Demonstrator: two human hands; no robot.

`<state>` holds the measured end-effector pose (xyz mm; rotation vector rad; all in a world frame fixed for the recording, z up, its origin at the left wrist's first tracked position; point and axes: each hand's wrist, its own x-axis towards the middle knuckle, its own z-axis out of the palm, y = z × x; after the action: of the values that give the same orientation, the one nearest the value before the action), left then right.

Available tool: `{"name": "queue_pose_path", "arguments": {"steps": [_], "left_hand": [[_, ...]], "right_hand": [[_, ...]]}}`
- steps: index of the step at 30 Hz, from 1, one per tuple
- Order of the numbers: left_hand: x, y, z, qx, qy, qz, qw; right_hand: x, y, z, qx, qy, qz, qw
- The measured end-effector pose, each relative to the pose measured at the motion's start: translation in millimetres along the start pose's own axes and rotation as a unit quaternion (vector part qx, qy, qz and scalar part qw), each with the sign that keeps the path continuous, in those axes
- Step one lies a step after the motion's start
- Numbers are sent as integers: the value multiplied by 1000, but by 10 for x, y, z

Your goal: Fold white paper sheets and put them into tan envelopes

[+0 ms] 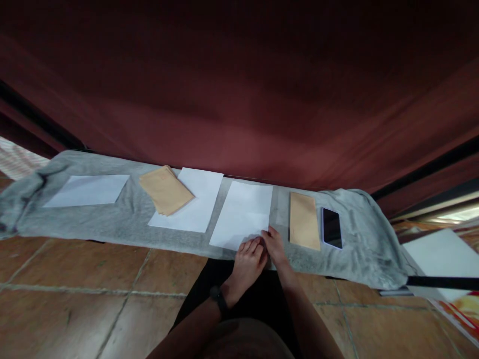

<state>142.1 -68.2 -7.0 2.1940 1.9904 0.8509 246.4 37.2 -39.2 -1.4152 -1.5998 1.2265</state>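
Observation:
A white sheet of paper (245, 212) lies flat in front of me on the grey cloth. My left hand (250, 258) is at its near edge, the fingers bent and close together on the paper. Right beside it, my right hand (274, 245) pinches the near right corner; the fingertips are partly hidden. To the left, a stack of brown envelopes (166, 191) rests askew on a second white sheet (187, 222). A single brown envelope (305, 222) lies to the right of my hands, with a phone (332, 228) in a pale purple case beyond it.
The grey cloth (123, 229) covers a long narrow surface. Another white paper (90, 190) lies at its far left. A dark red curtain (239, 114) hangs close behind. White sheets (445, 254) are past the right end, and tiled floor (75, 309) shows below.

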Motion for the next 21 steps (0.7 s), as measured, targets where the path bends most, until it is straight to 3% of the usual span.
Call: {"name": "queue_pose_path", "arguments": {"steps": [4,9,14,18,21], "left_hand": [[10,-199,-53,27,8,-21,999],[-21,-519,8,109,-9,-57,992],[-143,-596,77,130,-30,-57,989],[33,-645,100,124,-36,-56,990],[357,-740,132,118,-57,-52,990]], "right_hand": [[63,48,-145,-23,-9,15,1000],[121,34,-176,-73,-11,22,997],[65,13,-207,-151,32,28,988],[4,-75,-96,-280,116,-88,949],[89,-196,163,-247,67,-185,949]]}}
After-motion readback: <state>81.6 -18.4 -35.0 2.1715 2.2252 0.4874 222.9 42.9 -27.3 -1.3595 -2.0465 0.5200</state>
